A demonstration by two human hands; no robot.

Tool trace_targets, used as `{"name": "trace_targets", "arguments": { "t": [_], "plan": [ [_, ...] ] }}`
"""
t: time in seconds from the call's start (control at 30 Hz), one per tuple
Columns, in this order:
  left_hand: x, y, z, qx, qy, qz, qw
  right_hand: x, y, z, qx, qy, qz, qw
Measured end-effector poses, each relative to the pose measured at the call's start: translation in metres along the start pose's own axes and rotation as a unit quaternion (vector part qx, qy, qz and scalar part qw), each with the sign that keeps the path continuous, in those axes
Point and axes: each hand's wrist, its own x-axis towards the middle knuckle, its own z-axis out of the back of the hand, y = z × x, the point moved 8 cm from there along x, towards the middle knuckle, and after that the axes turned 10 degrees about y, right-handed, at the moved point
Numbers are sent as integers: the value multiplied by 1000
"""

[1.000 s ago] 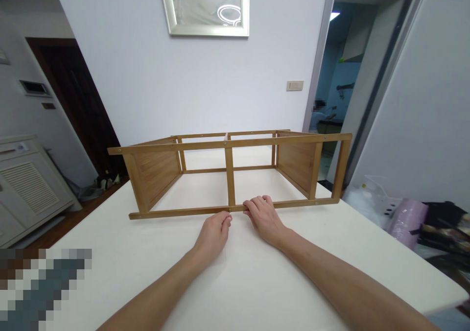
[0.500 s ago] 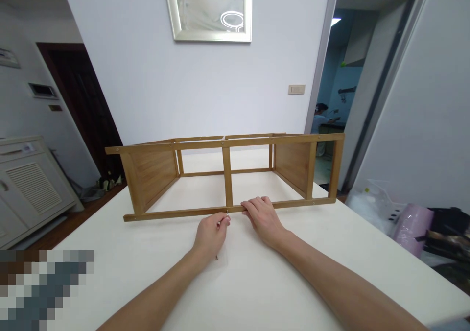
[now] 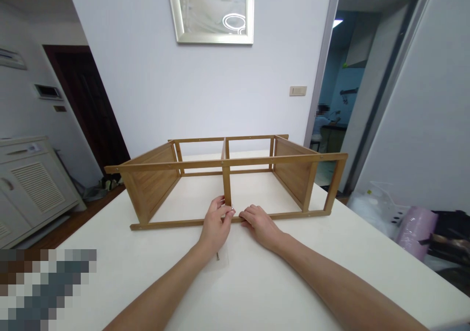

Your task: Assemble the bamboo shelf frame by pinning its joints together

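Observation:
A wooden rack frame [image 3: 194, 164] lies on its side on a white table [image 3: 235, 292], with panels near both ends and a slim post [image 3: 227, 186] in the middle. My left hand [image 3: 216, 225] is at the foot of that post, over the near lower rail. Its thumb and forefinger pinch a small shiny metal piece, probably a screw, mostly hidden by the fingertips. Just right of the post, my right hand [image 3: 260, 224] has its fingers curled over the lower rail [image 3: 293, 215]. Below my left hand, a thin screw [image 3: 218, 256] lies on a clear plastic bag [image 3: 223, 262].
Behind the table is a wall with a framed picture [image 3: 215, 10] and a switch [image 3: 297, 91]. A person [image 3: 321, 123] is in the room beyond the doorway at right. A pink wrapped roll [image 3: 414, 233] and bags sit beside the table. A white cabinet [image 3: 33, 184] stands left.
The rack's near side has tipped down towards me, so its upper rail sits lower. My left hand has moved slightly up and right, from below the lower rail to over it.

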Motion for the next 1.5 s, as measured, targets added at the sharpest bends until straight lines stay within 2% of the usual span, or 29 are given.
{"name": "trace_targets", "arguments": {
  "t": [0.13,0.27,0.43,0.57,0.67,0.77,0.9,1.0,1.07,1.13,1.2,1.27,1.5],
  "plan": [
    [3,2,0,33,12,-15,999,2,0,-2,43,5,25,999],
    [1,-6,-3,134,26,-45,990,3,2,-3,64,9,32,997],
    [5,-6,-5,286,55,19,956,8,16,-5,58,37,53,996],
    [7,2,3,311,65,39,947,8,25,3,-9,20,62,998],
    [8,17,20,323,51,54,944,-2,19,30,-41,-69,38,996],
    [10,39,44,340,29,82,937,-23,4,72,-55,-197,-4,979],
    [13,64,74,370,2,120,921,-54,-22,123,-79,-339,-70,935],
    [13,74,87,393,-4,147,908,-70,-42,142,-99,-424,-124,891],
    [13,77,91,404,-4,165,900,-72,-55,139,-82,-427,-158,886],
    [13,79,92,413,1,180,893,-65,-69,121,-20,-367,-193,910],
    [12,81,93,419,6,191,888,-57,-81,95,73,-284,-226,929],
    [11,81,95,426,6,202,882,-55,-85,73,138,-243,-247,928],
    [4,79,105,440,-5,254,861,-50,-89,36,177,-150,-268,935]
  ]
}}
